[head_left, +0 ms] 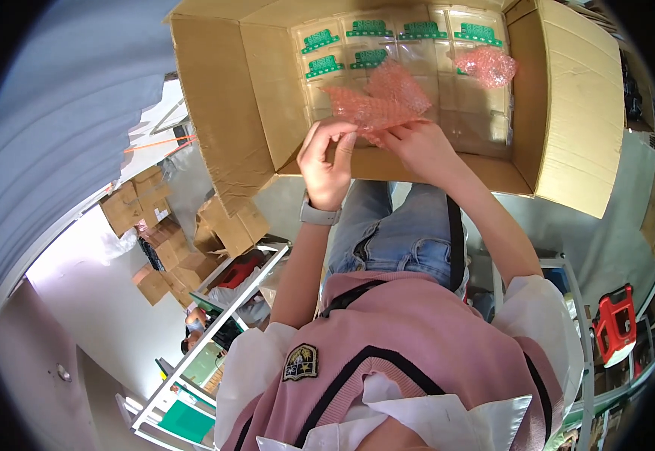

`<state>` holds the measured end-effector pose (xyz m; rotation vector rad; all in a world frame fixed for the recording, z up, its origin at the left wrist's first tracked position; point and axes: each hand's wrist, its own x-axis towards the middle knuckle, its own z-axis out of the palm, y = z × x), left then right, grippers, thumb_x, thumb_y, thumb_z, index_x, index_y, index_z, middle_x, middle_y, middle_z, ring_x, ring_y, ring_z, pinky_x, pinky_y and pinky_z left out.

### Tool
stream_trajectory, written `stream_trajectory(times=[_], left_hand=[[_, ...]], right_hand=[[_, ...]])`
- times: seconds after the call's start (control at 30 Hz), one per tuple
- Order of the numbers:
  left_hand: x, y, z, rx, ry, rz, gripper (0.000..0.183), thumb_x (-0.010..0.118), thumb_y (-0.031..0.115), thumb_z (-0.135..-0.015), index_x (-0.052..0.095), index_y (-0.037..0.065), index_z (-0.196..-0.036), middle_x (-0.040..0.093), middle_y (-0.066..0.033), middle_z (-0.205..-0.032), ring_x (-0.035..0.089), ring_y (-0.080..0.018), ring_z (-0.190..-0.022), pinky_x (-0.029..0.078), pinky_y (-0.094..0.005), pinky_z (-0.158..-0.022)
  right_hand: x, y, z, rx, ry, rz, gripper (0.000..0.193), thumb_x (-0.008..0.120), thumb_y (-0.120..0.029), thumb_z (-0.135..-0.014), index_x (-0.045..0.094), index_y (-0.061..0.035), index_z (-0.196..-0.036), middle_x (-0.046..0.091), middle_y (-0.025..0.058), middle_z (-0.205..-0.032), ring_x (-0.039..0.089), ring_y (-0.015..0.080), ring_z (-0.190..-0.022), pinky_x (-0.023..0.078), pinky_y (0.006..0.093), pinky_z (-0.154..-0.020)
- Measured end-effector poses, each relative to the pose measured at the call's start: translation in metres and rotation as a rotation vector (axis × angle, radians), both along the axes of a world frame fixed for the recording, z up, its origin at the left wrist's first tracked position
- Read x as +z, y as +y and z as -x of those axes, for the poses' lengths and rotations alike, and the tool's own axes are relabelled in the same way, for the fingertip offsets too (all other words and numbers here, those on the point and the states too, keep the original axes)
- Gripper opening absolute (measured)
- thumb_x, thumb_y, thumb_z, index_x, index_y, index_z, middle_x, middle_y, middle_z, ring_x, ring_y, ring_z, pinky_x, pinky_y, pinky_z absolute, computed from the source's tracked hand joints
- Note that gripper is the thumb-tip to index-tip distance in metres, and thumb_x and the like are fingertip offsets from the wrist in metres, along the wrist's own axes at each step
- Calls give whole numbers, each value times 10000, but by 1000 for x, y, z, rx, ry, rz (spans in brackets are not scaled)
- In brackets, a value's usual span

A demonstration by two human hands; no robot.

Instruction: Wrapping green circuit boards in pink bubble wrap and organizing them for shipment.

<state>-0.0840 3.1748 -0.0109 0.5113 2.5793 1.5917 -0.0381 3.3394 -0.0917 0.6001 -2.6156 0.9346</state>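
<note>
A large open cardboard box (pixel 245 98) stands in front of me, its flaps spread outward. Inside lie rows of clear plastic packs (pixel 478 124), several with green printed labels (pixel 369 28). Over the near part of the box I hold a crinkled sheet of pink bubble wrap (pixel 376 105). My left hand (pixel 326 161) pinches its near left edge between thumb and fingers. My right hand (pixel 424 152) is closed on its near right edge, fingertips partly hidden. A second, crumpled piece of pink bubble wrap (pixel 487 66) rests on the packs at the far right.
Several cardboard boxes (pixel 181 248) are piled on the floor to the left. A white metal frame (pixel 215 338) stands at my lower left, with another person (pixel 194 323) beyond it. On the right, a red plastic object (pixel 615 323) sits on a rack.
</note>
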Motion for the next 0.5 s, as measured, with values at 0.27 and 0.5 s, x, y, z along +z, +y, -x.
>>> stream_trajectory(times=[0.27,0.5], left_hand=[[-26,14,4,113,106,380,371,636,-55,-626,587,19,-986,546,-138,-871,575,-293,-766,489,-336,-685],[-53,3,23,168,302,795,137,606,-6,-663,587,67,-777,518,-79,-668,549,-256,-528,451,-362,-486]], right_hand=[[-10,-29,0,78,-147,-74,158,582,-145,-675,602,-67,-810,592,56,-757,620,204,-708,507,330,-556],[-35,-36,7,41,-177,-58,188,573,-133,-668,593,-49,-835,567,62,-752,599,208,-736,508,332,-611]])
